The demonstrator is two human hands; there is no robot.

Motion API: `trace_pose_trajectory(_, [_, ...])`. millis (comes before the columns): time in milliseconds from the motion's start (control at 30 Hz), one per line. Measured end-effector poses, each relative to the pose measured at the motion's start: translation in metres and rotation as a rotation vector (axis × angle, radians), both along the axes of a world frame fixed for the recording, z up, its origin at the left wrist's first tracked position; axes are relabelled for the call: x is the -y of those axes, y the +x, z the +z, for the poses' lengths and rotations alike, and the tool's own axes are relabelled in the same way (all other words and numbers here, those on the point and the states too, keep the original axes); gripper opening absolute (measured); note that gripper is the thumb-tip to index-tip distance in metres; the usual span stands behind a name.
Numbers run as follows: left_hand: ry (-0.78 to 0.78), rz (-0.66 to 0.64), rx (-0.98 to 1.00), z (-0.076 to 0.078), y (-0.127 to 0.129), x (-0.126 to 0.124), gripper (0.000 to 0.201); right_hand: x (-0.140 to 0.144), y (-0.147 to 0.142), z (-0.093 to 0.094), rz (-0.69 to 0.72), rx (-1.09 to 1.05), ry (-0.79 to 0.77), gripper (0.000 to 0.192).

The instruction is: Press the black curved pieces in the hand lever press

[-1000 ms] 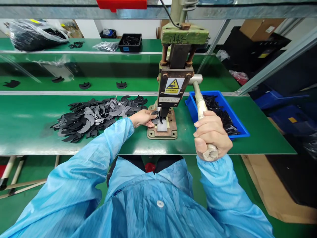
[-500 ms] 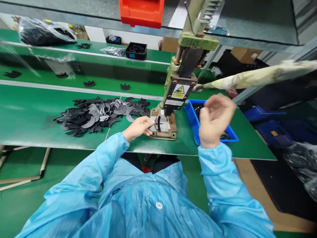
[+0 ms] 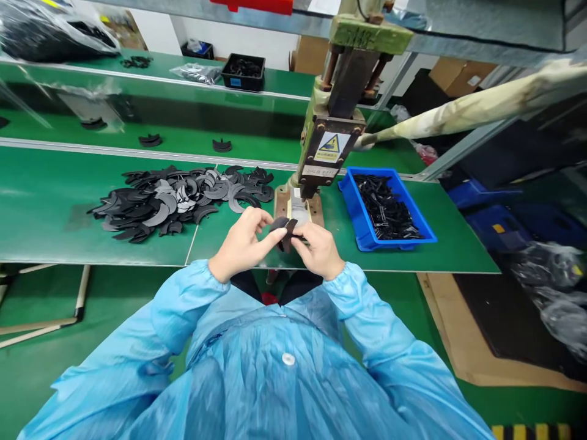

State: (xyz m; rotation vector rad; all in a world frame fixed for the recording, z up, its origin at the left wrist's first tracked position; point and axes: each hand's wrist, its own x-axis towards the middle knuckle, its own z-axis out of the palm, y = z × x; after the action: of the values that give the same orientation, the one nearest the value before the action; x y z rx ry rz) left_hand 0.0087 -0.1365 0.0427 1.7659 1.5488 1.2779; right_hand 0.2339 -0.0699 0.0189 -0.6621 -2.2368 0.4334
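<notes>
Black curved part pinched between left hand and right hand, fingertips closed on it; press just beyond, lever free.

The dark piece pinched between both sets of fingers is mostly covered by them, so its shape cannot be told. The press runs off the top edge, and its lever leaves the frame at far right. The press base sits partly behind the hands. Print on the warning label is too small to read.
</notes>
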Motion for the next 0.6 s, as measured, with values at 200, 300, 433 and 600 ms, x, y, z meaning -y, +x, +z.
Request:
trace_pose_trajectory(200, [0.015,0.011,-0.100,-0.012,0.011,-0.008,0.033,0.005,0.002,0.000,-0.012,0.063,0.092,0.016])
trace_pose_trajectory(300, [0.083,0.100,-0.091,-0.020,0.012,-0.010,0.051,0.006,0.005,0.002,-0.018,0.080,0.117,0.016])
trace_pose_trajectory(433, [0.241,0.116,-0.283,-0.019,0.012,-0.002,0.042,0.006,0.009,-0.001,-0.041,0.084,0.129,0.016])
trace_pose_trajectory(600, [0.161,0.075,-0.296,-0.014,0.016,0.000,0.023,0.002,0.010,-0.005,-0.054,0.085,0.132,0.017])
